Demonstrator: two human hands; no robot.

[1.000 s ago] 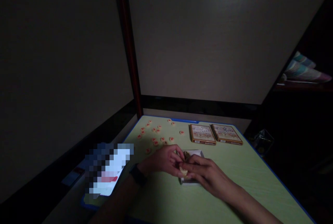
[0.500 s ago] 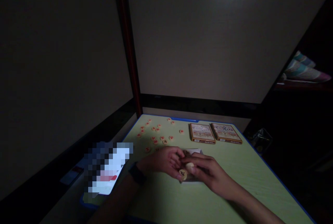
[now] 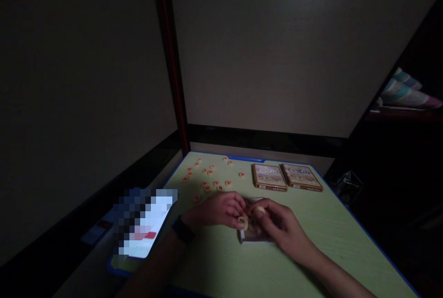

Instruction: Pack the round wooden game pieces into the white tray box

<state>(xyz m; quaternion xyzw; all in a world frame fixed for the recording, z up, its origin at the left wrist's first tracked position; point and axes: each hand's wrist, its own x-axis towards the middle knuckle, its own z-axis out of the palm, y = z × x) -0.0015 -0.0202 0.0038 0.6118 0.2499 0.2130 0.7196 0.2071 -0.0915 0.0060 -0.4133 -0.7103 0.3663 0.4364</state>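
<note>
My left hand [image 3: 223, 210] and my right hand [image 3: 278, 226] meet over a small open box [image 3: 256, 238] on the green table [image 3: 311, 242]. The fingers of the left hand are curled round a round pale game piece [image 3: 242, 221] with a dark mark. The right hand's fingers pinch another pale piece [image 3: 259, 211] just above the box. Several more round pieces [image 3: 211, 178] with red marks lie scattered at the table's far left. A dark band sits on my left wrist [image 3: 182, 230].
Two flat brown-edged boxes [image 3: 286, 177] lie side by side at the far edge. A lit, blurred screen [image 3: 145, 224] rests at the table's left edge. Walls stand close behind and to the left, with a dark red post [image 3: 171, 72]. Folded cloth [image 3: 404, 92] sits on a shelf at right.
Both hands have shifted slightly away from me over the small box. The marked piece has turned in my left fingers and the right hand now pinches a piece higher up.
</note>
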